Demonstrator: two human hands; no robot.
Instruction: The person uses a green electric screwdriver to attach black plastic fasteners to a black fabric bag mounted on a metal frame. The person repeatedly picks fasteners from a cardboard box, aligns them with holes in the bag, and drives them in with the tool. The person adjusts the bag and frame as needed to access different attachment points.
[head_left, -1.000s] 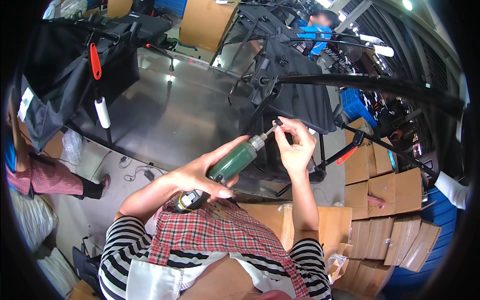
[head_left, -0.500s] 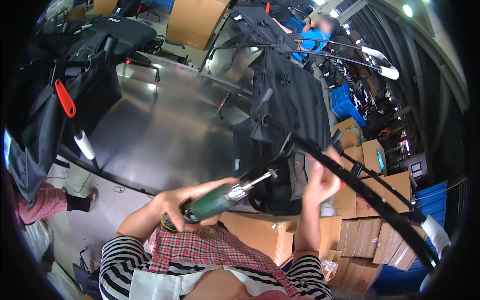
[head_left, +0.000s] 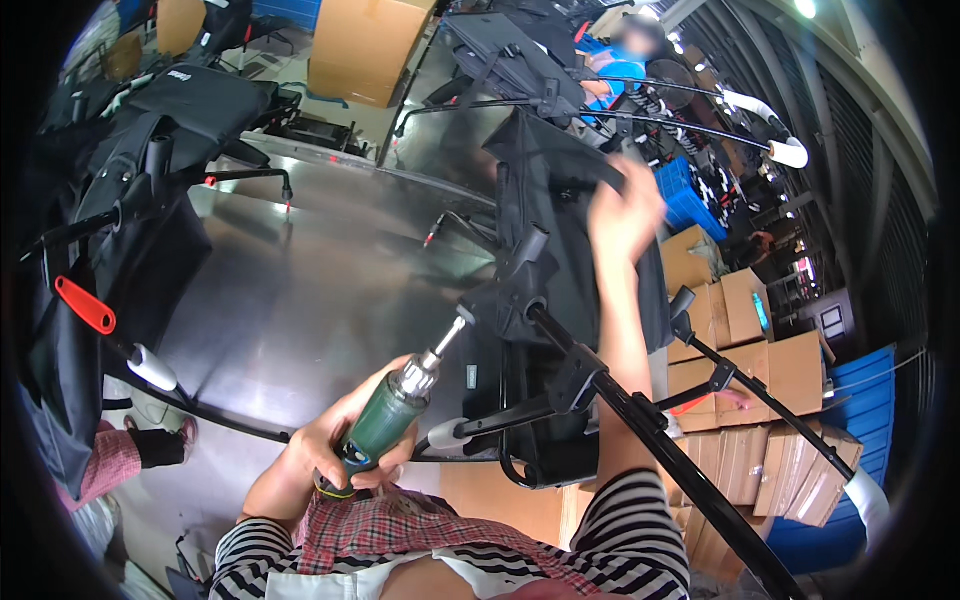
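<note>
My left hand [head_left: 350,455] is wrapped round a green electric screwdriver [head_left: 385,418], its metal shaft tilted up and to the right. A small silvery piece sits at its tip, too small to name. Ahead of it stands a black fabric frame [head_left: 575,240] with black joints and long tubes. My right hand [head_left: 627,212] is stretched out over the far right part of the fabric. Motion smears its fingers, so I cannot tell if they grip it. A black tube [head_left: 640,415] slopes from the frame down to the lower right, passing in front of my right forearm.
The frame rests on a shiny metal table [head_left: 330,250]. Another black fabric frame with a red handle [head_left: 86,305] stands at left. Cardboard boxes [head_left: 740,370] and a blue crate [head_left: 690,200] are at right. A person in blue [head_left: 618,70] is at the back.
My right hand has moved up and away, from beside the tube to over the fabric. The screwdriver has swung to point more upward. The frame's tubes have shifted in view.
</note>
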